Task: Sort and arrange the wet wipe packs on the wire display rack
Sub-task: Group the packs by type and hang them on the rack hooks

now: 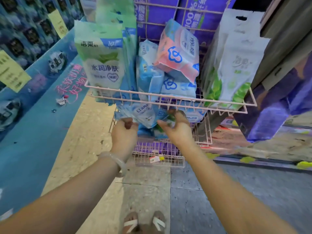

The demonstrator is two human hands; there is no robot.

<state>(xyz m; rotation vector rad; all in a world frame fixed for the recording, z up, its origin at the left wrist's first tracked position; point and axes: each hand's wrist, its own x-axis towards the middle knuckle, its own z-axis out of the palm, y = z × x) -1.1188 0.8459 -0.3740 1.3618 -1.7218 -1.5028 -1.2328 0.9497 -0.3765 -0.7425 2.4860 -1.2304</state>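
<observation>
Bare forearms, pale bangle (118, 163) on left wrist, strapped sandals (144, 222).

1. The fingertips of the left hand (124, 130) curl under the pale blue pack (144, 116), so how firmly it grips is hard to say.
2. The right hand (175, 127) is smeared with blur; its fingers merge with something green I cannot make out.
3. The pink wire basket (168, 97) crosses the bottoms of the upright packs, hiding their lower edges.
4. The tall green pack (101, 56) covers most of the packs stacked behind it.
5. The purple boxes (192, 12) run off the top edge.
6. The small label (156, 159) on the lowest shelf is too tiny to read.
7. Both forearms leave the picture at the bottom.
</observation>
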